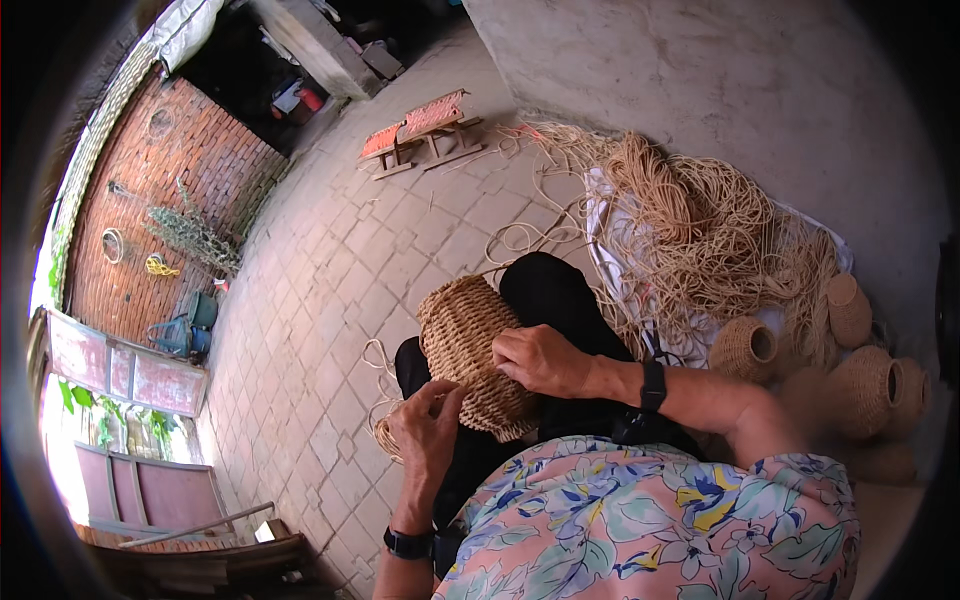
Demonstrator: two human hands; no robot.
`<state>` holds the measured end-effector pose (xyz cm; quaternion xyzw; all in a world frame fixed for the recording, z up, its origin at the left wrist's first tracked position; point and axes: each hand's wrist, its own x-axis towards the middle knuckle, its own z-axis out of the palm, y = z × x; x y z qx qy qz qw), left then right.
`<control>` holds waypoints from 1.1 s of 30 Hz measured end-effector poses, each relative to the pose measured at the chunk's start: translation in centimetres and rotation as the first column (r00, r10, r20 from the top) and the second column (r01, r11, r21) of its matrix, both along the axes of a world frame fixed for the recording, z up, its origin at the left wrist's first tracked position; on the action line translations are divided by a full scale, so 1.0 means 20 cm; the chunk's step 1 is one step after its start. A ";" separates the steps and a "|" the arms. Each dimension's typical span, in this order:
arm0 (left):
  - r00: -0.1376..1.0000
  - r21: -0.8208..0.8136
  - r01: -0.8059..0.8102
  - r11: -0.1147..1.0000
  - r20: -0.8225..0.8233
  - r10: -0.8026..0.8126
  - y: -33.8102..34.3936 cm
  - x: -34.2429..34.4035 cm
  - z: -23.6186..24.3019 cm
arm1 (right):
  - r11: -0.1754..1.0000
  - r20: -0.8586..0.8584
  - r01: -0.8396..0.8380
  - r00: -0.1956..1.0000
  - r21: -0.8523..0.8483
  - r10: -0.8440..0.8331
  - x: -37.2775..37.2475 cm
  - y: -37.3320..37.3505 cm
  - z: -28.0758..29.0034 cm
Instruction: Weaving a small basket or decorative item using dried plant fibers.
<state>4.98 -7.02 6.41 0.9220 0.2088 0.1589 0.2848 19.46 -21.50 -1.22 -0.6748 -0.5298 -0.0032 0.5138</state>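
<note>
A rounded, half-woven basket of tan plant fibre [468,352] lies on its side across the person's lap, on black trousers. Its long axis runs from the closed, domed end, which points up and away toward the paved floor, down to the open rim near the person's body, where loose strands stick out.

The right hand [540,358] rests on the upper side of the basket, fingers curled together and pressing into the weave; whether it pinches a strand I cannot tell. The left hand [427,428] sits at the lower edge by the rim, fingers bent and drawn together around a small bundle of pale fibre strands [384,432] (the thumb lies against the basket wall).

To the right, on a white sheet [612,260], lies a big tangled heap of tan fibre cord [715,235], and just beside it several finished small woven vases of the same fibre [860,385].

The floor [330,270] is grey paving brick. Two low wooden stools with red woven seats [420,125] stand well apart from the person, and a red brick wall [170,190] rises on the left.
</note>
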 end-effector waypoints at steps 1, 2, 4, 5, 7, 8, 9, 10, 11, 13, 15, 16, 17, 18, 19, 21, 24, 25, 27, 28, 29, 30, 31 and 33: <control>0.998 0.001 0.002 1.000 -0.056 -0.002 0.00 0.00 0.01 | 1.000 0.000 0.002 1.000 0.001 -0.002 0.00 0.00 0.00; 0.998 0.001 0.005 1.000 -0.056 -0.005 -0.01 0.00 0.02 | 1.000 -0.003 0.007 1.000 0.004 -0.007 0.00 0.01 0.00; 0.998 -0.042 0.037 0.998 -0.041 -0.039 -0.03 0.00 0.03 | 1.000 -0.007 0.011 1.000 0.008 -0.011 0.00 0.01 0.00; 0.998 -0.041 0.037 0.998 -0.041 -0.039 -0.03 -0.01 0.03 | 1.000 0.040 0.004 0.999 0.011 -0.005 0.00 0.00 -0.01; 0.993 0.019 0.111 0.994 0.043 -0.112 -0.03 -0.01 0.02 | 1.000 0.086 -0.002 0.996 0.014 0.001 0.00 -0.01 0.00; 0.993 0.020 0.111 0.994 0.043 -0.112 -0.04 -0.01 0.02 | 1.000 0.169 -0.020 0.985 -0.019 0.023 -0.01 -0.02 0.01; 0.989 0.061 0.141 0.988 0.037 -0.144 -0.04 0.00 0.04 | 0.998 0.250 -0.034 0.967 -0.053 0.046 -0.02 -0.04 0.02; 0.985 0.103 0.168 0.980 0.030 -0.172 -0.05 -0.01 0.04 | 0.998 0.251 -0.036 0.967 -0.052 0.048 -0.02 -0.05 0.03; 0.985 0.103 0.166 0.981 0.030 -0.170 -0.05 0.00 0.04 | 0.998 0.286 -0.021 0.958 -0.054 0.036 -0.02 -0.06 0.04; 0.969 0.263 0.203 0.943 0.083 -0.231 -0.04 0.03 0.01 | 0.999 0.323 -0.002 0.946 -0.054 0.019 -0.03 -0.07 0.03; 0.956 0.269 0.229 0.935 0.117 -0.268 -0.07 0.06 0.00 | 0.999 0.148 -0.047 0.988 -0.006 0.047 -0.03 -0.08 -0.01; 0.944 0.274 0.250 0.929 0.145 -0.297 -0.07 0.07 -0.01 | 0.999 0.148 -0.046 0.988 -0.005 0.046 -0.03 -0.09 0.00; 0.943 0.275 0.251 0.928 0.145 -0.298 -0.06 0.08 -0.02 | 0.997 -0.014 -0.083 0.996 0.010 0.083 -0.02 -0.10 0.00; 0.947 0.240 0.260 0.935 0.124 -0.295 -0.05 0.08 -0.05 | 0.993 -0.175 -0.116 0.977 0.031 0.120 -0.01 -0.11 0.01; 0.951 0.203 0.269 0.942 0.100 -0.293 -0.05 0.08 -0.06 | 0.993 -0.178 -0.114 0.977 0.032 0.118 -0.01 -0.11 0.00; 0.941 0.238 0.292 0.927 0.104 -0.323 -0.05 0.09 -0.07 | 0.988 -0.036 -0.137 0.990 0.065 0.140 0.00 -0.10 -0.03; 0.922 0.281 0.317 0.906 0.134 -0.364 -0.04 0.12 -0.14 | 0.993 0.025 -0.108 0.994 0.044 0.107 0.00 -0.11 -0.02; 0.913 0.288 0.321 0.902 0.158 -0.376 -0.04 0.13 -0.16 | 0.993 0.024 -0.107 0.994 0.047 0.106 -0.01 -0.11 -0.02; 0.907 0.308 0.332 0.892 0.157 -0.391 -0.05 0.15 -0.16 | 0.999 -0.005 -0.031 1.000 0.018 0.031 -0.01 -0.13 -0.02; 0.903 0.326 0.335 0.884 0.157 -0.400 -0.06 0.15 -0.16 | 0.999 -0.007 -0.029 1.000 0.019 0.029 -0.01 -0.13 -0.03; 0.903 0.326 0.337 0.883 0.155 -0.401 -0.07 0.15 -0.16 | 1.000 0.026 -0.008 1.000 0.018 0.007 -0.01 -0.13 -0.03; 0.907 0.349 0.340 0.873 0.123 -0.402 -0.07 0.15 -0.17 | 1.000 0.059 0.013 0.998 0.016 -0.014 -0.02 -0.13 -0.04; 0.912 0.372 0.341 0.863 0.092 -0.400 -0.08 0.15 -0.18 | 1.000 0.059 0.013 0.998 0.018 -0.014 -0.02 -0.13 -0.03; 0.921 0.369 0.327 0.870 0.084 -0.382 -0.09 0.14 -0.18 | 1.000 0.098 0.008 0.995 -0.024 -0.006 -0.01 -0.13 -0.03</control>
